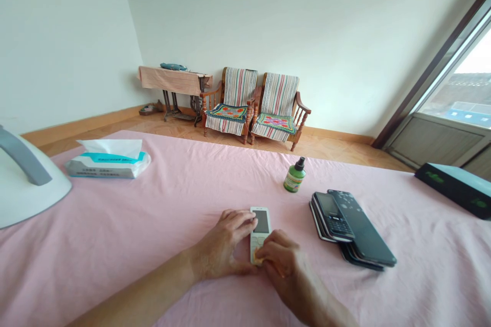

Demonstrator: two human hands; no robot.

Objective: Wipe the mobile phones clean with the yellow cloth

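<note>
A white keypad phone [262, 222] lies face up on the pink tablecloth [161, 214], its screen end pointing away from me. My left hand [224, 240] is closed on its left side, with fingertips by the screen and the thumb near the bottom end. Pinched in my right hand [283, 255] is a small orange cloth [258, 255], pressed against the lower keypad. Part of the keys and most of the cloth are hidden by my fingers. Beyond the phone, to the right, stands a green spray bottle [294, 178] with a black top.
Stacked phones [362, 227] lie on the right, a dark keypad phone [333, 214] among them. A black box [448, 189] sits at the far right. On the left are a tissue pack [107, 166] and a white appliance with a grey handle [26, 179]. Two chairs [276, 107] stand beyond the table.
</note>
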